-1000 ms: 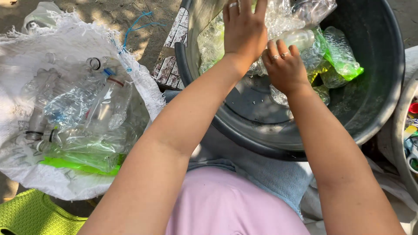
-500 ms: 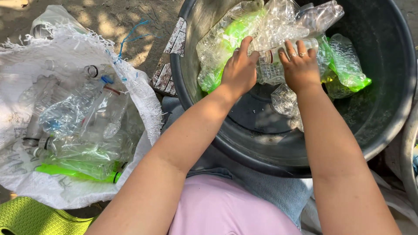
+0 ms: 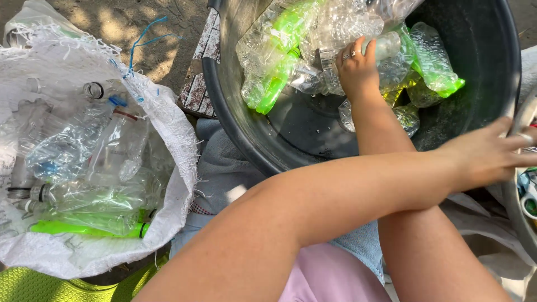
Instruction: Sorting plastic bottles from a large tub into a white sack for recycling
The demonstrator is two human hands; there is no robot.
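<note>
Crushed clear bottle lies on the plastic heap at the far side of the dark tub, right hand clamped on it; light, crackly, likely slippery, best gripped mid-body. Left hand crosses over beyond the tub's right rim, fingers loosely spread, grip unclear. Left of the tub sits a white sack of bottles.

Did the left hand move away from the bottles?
Yes. The left hand left the bottles and crossed rightward over the right arm, past the black tub's rim.
</note>
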